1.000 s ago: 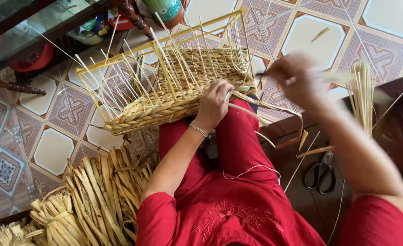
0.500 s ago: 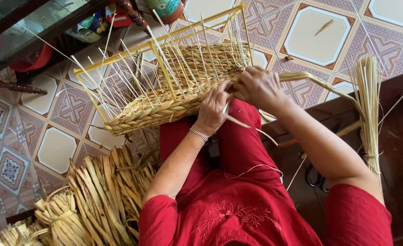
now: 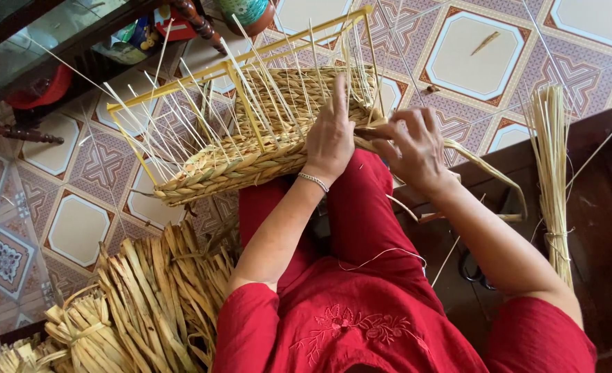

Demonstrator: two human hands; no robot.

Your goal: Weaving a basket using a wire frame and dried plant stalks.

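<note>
Patterned floor tiles (image 3: 78, 228) fill the background, with a dark shelf along the far left edge. On the person's red-clad lap rests a half-woven basket (image 3: 250, 155), tipped on its side so that its braided wall faces the hands; a yellow frame (image 3: 237, 69) holds the shape, and thin pale stakes (image 3: 181, 117) stick out from it like a fan, giving the weave something to pass between. The left hand (image 3: 330, 135) lies flat against the basket's right end, fingers spread, apparently to steady it and press the rows tight. Just beside it, the right hand (image 3: 413, 148) closes its grip on a braided straw strand (image 3: 485, 169), which loops away to the right, kept within reach for threading. A bundle of thin reeds (image 3: 551, 159) lies on the dark wooden bench (image 3: 596, 207) at right. Heaps of dried flat straw (image 3: 154, 297) sit on the floor at near left, handy as stock.
</note>
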